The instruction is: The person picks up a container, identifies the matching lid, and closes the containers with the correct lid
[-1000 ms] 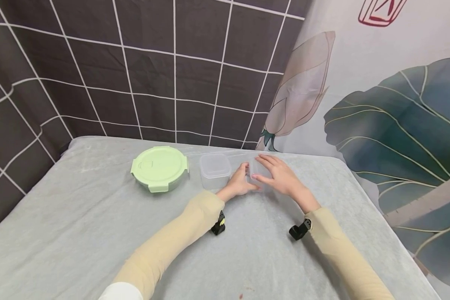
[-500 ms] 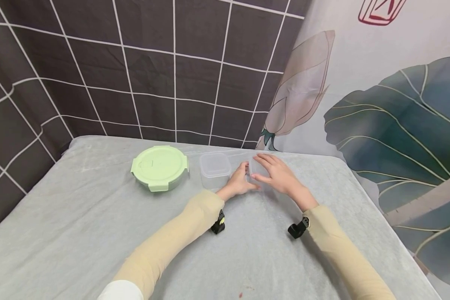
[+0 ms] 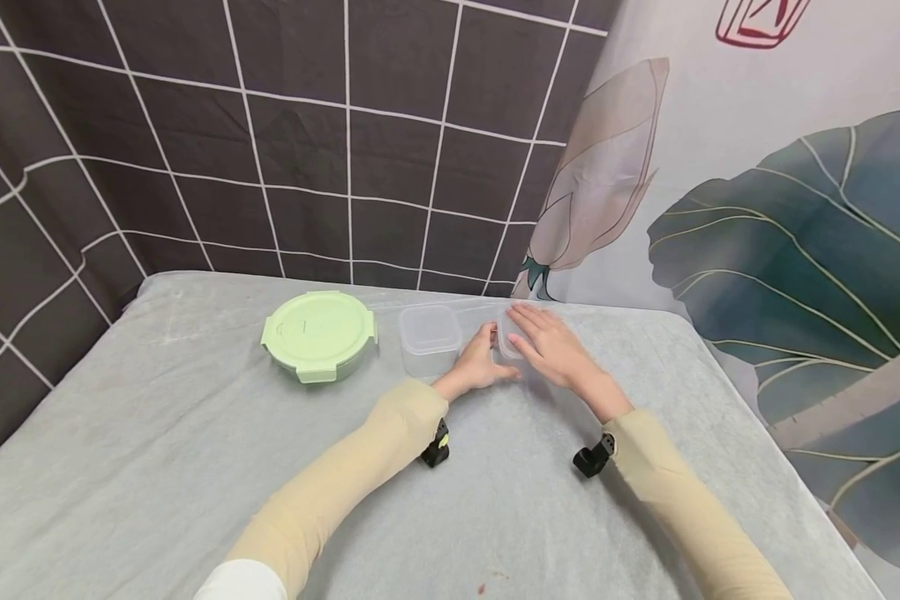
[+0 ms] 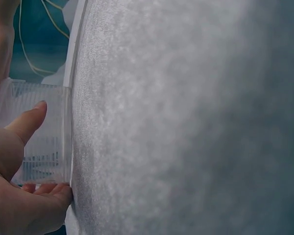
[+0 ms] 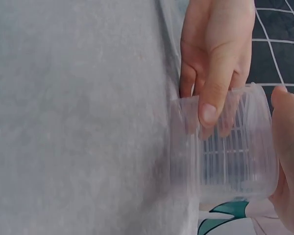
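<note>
A clear square plastic food container with a lid [image 5: 225, 161] stands upright on the cloth-covered table. My left hand [image 3: 478, 364] holds it from the left side, the thumb lying along the near wall, as the left wrist view shows. My right hand [image 3: 558, 354] rests on the lid with its fingers fairly straight, covering much of the top in the head view. A second clear lidded container [image 3: 430, 337] stands just left of my left hand. Farther left sits a round food container with a pale green clip lid [image 3: 318, 333].
The grey cloth-covered table [image 3: 495, 508] runs up to a dark curtain with a white grid [image 3: 292, 150] at the back. At the right hangs a pale curtain with a large leaf print [image 3: 810, 250]. Black cameras are strapped at both wrists.
My right hand has lowered onto the container's top, its fingers shifting slightly left and flattening over the lid. My left hand and the other containers have stayed in place.
</note>
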